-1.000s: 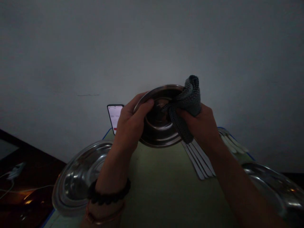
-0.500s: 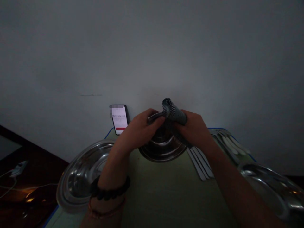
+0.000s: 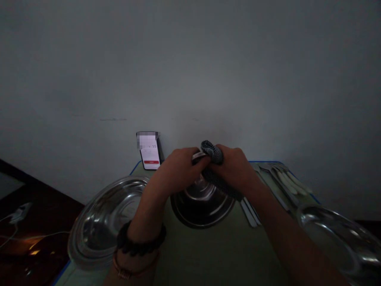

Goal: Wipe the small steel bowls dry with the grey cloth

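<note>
A round stainless steel bowl point(image 3: 202, 212) is tilted in front of me over the table. My left hand point(image 3: 180, 169) is closed at its far side, thumb and fingers pinching a bright metal edge that looks like the rim. My right hand point(image 3: 233, 165) grips a dark checked cloth point(image 3: 212, 151), bunched up and pressed against the metal beside my left thumb. Part of the cloth hangs down across the bowl's right side. The hands and cloth hide much of the bowl's far edge.
A large steel basin point(image 3: 89, 246) stands at the left, another steel basin point(image 3: 348, 226) at the right. Several flat metal handles point(image 3: 250, 214) and other cutlery point(image 3: 282, 178) lie at the right. A phone point(image 3: 150, 153) leans on the wall behind the green table point(image 3: 205, 254).
Both hands have come down and a little nearer, and the cloth with them. The bowl's near edge now sits lower and more of its surface shows.
</note>
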`<state>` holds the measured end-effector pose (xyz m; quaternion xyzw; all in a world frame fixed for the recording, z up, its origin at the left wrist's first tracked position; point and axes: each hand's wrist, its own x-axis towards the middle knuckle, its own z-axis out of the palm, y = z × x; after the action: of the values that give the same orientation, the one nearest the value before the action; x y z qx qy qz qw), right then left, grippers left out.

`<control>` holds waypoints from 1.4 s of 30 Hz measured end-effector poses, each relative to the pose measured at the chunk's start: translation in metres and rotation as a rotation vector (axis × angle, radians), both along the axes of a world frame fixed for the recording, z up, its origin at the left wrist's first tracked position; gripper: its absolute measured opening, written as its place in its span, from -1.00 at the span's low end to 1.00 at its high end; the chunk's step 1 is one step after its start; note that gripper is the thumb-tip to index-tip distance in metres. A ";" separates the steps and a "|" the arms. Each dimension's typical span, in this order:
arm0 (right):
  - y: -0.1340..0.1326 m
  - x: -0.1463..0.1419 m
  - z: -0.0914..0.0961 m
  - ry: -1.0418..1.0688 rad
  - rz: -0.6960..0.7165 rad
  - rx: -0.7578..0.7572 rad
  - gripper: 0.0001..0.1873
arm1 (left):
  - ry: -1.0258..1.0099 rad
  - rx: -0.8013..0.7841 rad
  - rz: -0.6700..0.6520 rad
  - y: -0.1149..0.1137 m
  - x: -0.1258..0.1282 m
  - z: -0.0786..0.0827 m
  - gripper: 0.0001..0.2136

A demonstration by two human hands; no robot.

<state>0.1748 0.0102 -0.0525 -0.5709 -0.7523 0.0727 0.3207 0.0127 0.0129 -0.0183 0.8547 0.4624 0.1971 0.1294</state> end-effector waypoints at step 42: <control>0.021 -0.018 -0.028 1.331 0.014 -0.107 -0.78 | -0.585 -0.061 0.221 0.010 -0.028 0.005 -0.66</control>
<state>0.1565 0.0315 -0.0803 -0.4146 -0.3931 0.4486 0.6873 -0.0151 0.0228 -0.0136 0.7022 0.5013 0.4336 0.2602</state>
